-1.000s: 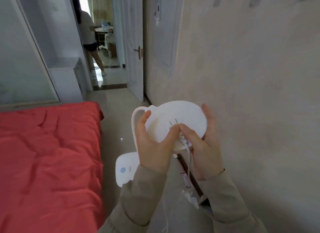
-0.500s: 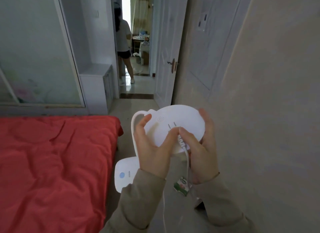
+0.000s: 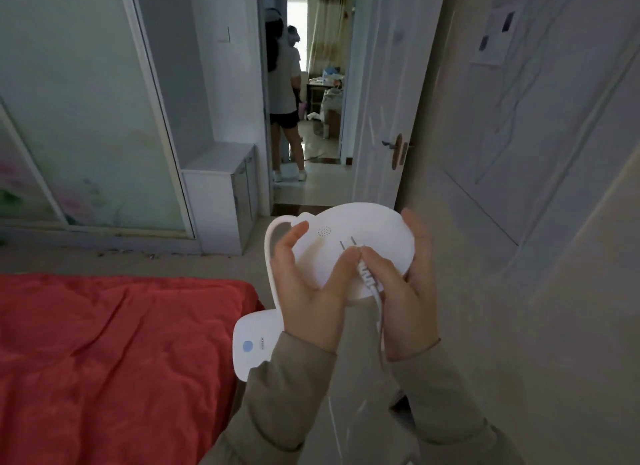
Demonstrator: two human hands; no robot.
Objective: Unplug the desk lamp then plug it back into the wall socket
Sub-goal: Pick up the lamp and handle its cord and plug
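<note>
I hold a white desk lamp in front of me with both hands. Its round flat head [image 3: 367,232] faces up between my palms, and its base [image 3: 254,347] with a blue button hangs lower left. My left hand [image 3: 308,291] grips the head's left side. My right hand [image 3: 405,291] cups the right side, and its thumb and forefinger pinch the white plug [image 3: 360,253], whose two metal prongs rest on the head. The white cord [image 3: 379,322] runs down between my wrists. No wall socket is in view.
A bed with a red cover [image 3: 114,360] fills the lower left. A beige wall [image 3: 536,326] is close on my right, with a white door [image 3: 384,118] open ahead. A person [image 3: 282,94] stands in the doorway. A low white cabinet [image 3: 221,194] stands by a glass wardrobe door.
My view has lifted and turned toward the doorway. Both hands keep the same hold on the lamp head and plug. The cord's label tag is no longer visible.
</note>
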